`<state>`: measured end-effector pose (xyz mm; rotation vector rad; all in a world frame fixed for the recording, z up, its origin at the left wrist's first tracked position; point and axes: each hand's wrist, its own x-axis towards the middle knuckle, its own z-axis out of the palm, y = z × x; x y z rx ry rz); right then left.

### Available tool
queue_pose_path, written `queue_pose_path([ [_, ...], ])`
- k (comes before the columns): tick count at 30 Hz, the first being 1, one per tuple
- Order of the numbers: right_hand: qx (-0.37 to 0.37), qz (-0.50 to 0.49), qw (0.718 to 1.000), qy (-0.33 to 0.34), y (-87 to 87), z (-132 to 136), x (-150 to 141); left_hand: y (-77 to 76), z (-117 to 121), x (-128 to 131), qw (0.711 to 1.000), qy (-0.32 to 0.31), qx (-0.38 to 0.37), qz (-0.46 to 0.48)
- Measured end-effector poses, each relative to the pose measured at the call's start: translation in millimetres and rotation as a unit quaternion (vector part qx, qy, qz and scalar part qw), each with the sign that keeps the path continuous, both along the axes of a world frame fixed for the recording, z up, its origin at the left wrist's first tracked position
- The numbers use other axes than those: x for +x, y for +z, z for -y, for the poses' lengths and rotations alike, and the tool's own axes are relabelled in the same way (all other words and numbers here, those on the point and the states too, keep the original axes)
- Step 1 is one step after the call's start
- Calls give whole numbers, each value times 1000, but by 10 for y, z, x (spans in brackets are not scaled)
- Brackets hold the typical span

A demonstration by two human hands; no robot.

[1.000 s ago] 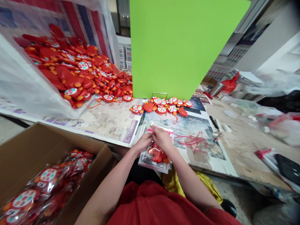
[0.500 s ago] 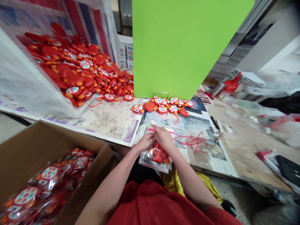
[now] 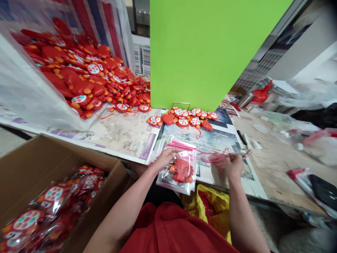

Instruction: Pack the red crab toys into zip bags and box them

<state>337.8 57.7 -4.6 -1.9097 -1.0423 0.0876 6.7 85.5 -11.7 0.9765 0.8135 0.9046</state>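
Note:
My left hand (image 3: pixel 167 158) holds the upper part of a clear zip bag (image 3: pixel 193 158) with pink bands along its top. Inside the bag lies a red toy (image 3: pixel 181 171) with orange feet, its plain side up. More flat bags are stacked beneath it at the table's front edge. Over to the right, my right hand (image 3: pixel 233 165) has its fingers pinched at a tangle of thin pink strips (image 3: pixel 214 158); the fingertips partly hide what is in them. Beyond the bags sits a cluster of red turtle-like toys (image 3: pixel 182 122) with dotted white shells.
A green panel (image 3: pixel 210 52) stands behind the toys. Red toys (image 3: pixel 92 80) heap up in a white sack at left. An open carton (image 3: pixel 110 175) holds bagged toys. A yellow bag (image 3: pixel 221 207) hangs below the table edge. Pens (image 3: pixel 243 138) and a black phone (image 3: pixel 325 189) lie right.
My hands were together over the bag. The right hand has moved right to the pink strips, while the left stays at the bag, whose toy now shows more fully.

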Motion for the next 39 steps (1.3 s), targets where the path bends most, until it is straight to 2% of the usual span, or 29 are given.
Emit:
queue_pose_path([
  [2, -44, 49, 998, -12, -70, 181, 222, 0, -10, 5, 1000, 0, -8, -2],
  [5, -92, 163, 979, 76, -146, 346, 247, 22, -14, 9, 1000, -2, -28, 1],
  [7, -63, 220, 968, 105, -142, 358, 103, 42, -9, 7, 1000, -4, -21, -4],
  [9, -6, 231, 968, 94, -79, 307, -120, 61, 0, 3, 1000, -7, -10, -13],
  [11, 27, 203, 972, 112, 27, 226, -386, 78, 10, -4, 1000, -6, -15, -15],
  [13, 0, 137, 970, 199, 131, 150, -660, 94, 23, -10, 1000, 0, -30, 0],
  [16, -86, -23, 934, 346, 205, 88, -1000, 102, 39, -9, 999, 17, -38, 30],
  [18, -113, -123, 907, 387, 190, 75, -1122, 96, 42, -7, 998, 29, -38, 38],
  [21, -104, -222, 888, 389, 141, 76, -1125, 84, 27, -16, 998, 23, -36, 44],
  [26, -73, -315, 878, 353, 159, 121, -948, 102, -19, -55, 997, -45, -43, 37],
  [29, -54, -339, 882, 325, 183, 143, -897, 120, -18, -55, 997, -56, -46, 28],
  [33, -37, -338, 889, 307, 155, 122, -899, 117, 6, -29, 997, -32, -55, 30],
  [36, -36, -355, 882, 308, 130, 96, -913, 107, 10, -29, 998, -13, -56, 35],
  [39, -46, -375, 880, 288, 133, 90, -914, 104, 8, -47, 997, -23, -53, 51],
])
